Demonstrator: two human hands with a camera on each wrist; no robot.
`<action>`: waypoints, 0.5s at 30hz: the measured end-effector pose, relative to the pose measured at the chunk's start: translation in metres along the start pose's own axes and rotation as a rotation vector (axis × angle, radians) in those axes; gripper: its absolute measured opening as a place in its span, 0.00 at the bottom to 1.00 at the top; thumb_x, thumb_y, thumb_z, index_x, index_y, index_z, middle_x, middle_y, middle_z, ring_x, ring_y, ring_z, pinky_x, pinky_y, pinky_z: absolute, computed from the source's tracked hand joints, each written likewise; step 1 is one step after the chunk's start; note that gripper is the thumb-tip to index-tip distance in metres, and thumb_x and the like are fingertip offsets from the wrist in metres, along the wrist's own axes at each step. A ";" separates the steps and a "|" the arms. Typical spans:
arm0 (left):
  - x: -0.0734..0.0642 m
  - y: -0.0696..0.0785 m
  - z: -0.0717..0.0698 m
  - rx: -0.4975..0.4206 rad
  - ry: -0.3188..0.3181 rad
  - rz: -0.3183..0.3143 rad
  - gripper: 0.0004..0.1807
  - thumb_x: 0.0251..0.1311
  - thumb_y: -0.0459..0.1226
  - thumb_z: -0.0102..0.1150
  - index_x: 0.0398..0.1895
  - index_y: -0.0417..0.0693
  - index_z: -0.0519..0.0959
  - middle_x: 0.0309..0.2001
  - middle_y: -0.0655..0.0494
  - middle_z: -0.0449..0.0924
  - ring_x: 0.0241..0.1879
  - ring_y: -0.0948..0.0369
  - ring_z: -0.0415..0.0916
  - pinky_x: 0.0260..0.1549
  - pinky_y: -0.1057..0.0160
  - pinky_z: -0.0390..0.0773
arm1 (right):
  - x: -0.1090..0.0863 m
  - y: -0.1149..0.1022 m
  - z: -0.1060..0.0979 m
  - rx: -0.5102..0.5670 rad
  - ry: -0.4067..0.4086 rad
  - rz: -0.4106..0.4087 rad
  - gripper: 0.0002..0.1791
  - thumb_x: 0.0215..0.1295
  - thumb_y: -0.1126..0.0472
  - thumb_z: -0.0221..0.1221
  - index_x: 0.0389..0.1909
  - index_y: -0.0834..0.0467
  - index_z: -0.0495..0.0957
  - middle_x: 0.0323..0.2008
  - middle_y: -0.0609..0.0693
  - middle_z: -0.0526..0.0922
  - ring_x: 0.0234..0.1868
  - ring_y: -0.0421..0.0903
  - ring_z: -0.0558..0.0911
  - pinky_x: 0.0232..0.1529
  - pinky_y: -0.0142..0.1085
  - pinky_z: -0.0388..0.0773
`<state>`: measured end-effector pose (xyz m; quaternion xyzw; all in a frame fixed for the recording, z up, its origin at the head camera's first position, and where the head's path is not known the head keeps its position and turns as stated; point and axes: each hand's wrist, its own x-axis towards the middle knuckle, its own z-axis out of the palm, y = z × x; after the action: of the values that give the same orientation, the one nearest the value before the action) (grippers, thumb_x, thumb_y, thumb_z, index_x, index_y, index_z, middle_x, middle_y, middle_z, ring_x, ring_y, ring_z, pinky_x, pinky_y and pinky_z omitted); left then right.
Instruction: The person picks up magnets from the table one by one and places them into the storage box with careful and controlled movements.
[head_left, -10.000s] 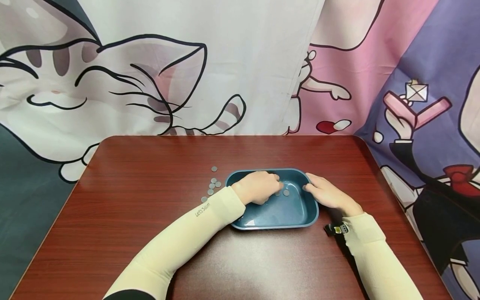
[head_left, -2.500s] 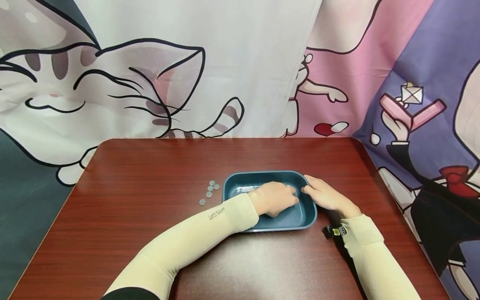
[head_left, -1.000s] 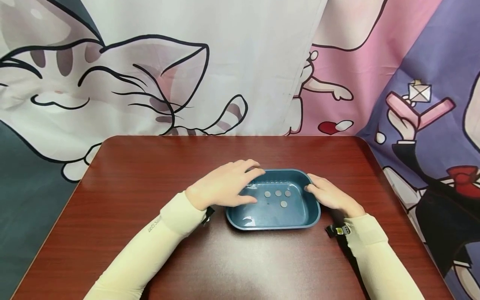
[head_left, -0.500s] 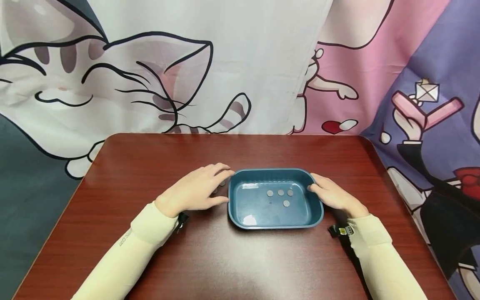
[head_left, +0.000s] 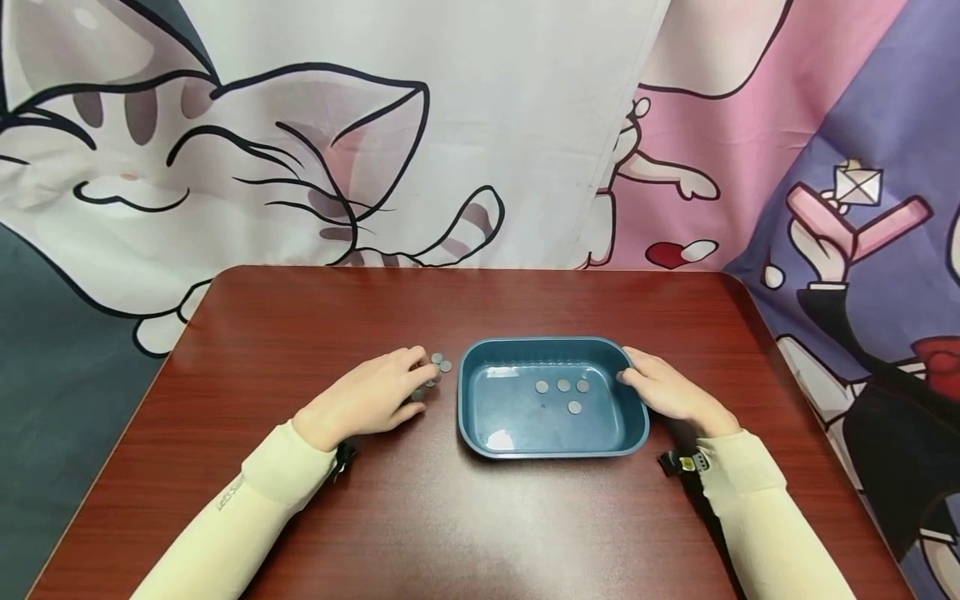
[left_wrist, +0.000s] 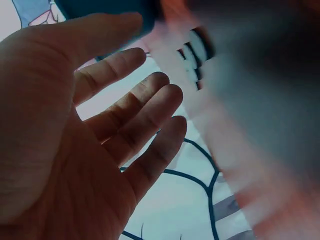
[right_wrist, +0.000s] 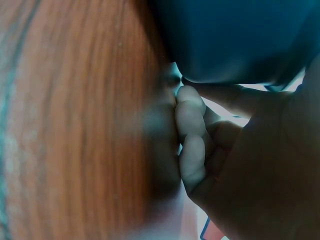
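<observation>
Head view: the fingers (head_left: 411, 364) of the left hand (head_left: 367, 398) lie extended and relaxed, palm down, their tips on the loose coins (head_left: 438, 363) that sit on the table (head_left: 285, 333) just left of the tray (head_left: 553, 446); nothing is gripped; the left wrist view confirms straight, slightly spread fingers (left_wrist: 145, 115) with an empty palm, though its background is blurred. The fingers of the right hand (head_left: 670, 393) rest against the right outer wall of the tray, thumb near the rim; the right wrist view shows these fingers (right_wrist: 190, 135) loosely curled, pressed side by side between the tray wall and the table surface; they touch the wall without closing round it.

The tray is a blue rectangular dish with rounded corners, set flat near the table centre, between the two hands; four coins (head_left: 562, 392) lie on its floor, three in a row and one just nearer the person; both forearms wear pale sleeves (head_left: 247, 500); a printed cartoon curtain (head_left: 300, 150) hangs behind the dark red table.
</observation>
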<state>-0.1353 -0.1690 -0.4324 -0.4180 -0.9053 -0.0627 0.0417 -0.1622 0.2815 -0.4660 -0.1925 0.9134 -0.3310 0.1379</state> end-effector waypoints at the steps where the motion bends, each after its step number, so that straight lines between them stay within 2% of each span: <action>1: -0.001 0.000 0.002 0.005 0.001 0.006 0.19 0.51 0.42 0.69 0.46 0.50 0.76 0.39 0.58 0.68 0.34 0.61 0.67 0.37 0.63 0.75 | 0.000 0.000 0.000 0.002 0.001 0.000 0.17 0.69 0.63 0.45 0.57 0.56 0.71 0.45 0.50 0.77 0.44 0.48 0.75 0.49 0.45 0.74; 9: -0.003 -0.001 0.014 0.017 -0.032 0.017 0.14 0.51 0.38 0.68 0.40 0.51 0.75 0.37 0.56 0.68 0.34 0.60 0.68 0.35 0.60 0.76 | -0.001 0.000 0.000 0.014 -0.005 0.001 0.19 0.70 0.63 0.45 0.60 0.57 0.69 0.49 0.52 0.78 0.47 0.49 0.76 0.52 0.49 0.74; 15: -0.003 -0.001 0.019 -0.003 -0.009 0.019 0.11 0.51 0.34 0.67 0.36 0.51 0.76 0.35 0.57 0.68 0.33 0.60 0.69 0.36 0.61 0.76 | 0.000 -0.001 0.000 0.025 -0.007 0.011 0.21 0.70 0.63 0.45 0.62 0.58 0.68 0.51 0.53 0.78 0.49 0.50 0.76 0.54 0.51 0.74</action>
<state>-0.1349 -0.1692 -0.4515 -0.4271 -0.9013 -0.0617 0.0375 -0.1617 0.2808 -0.4657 -0.1868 0.9097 -0.3410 0.1455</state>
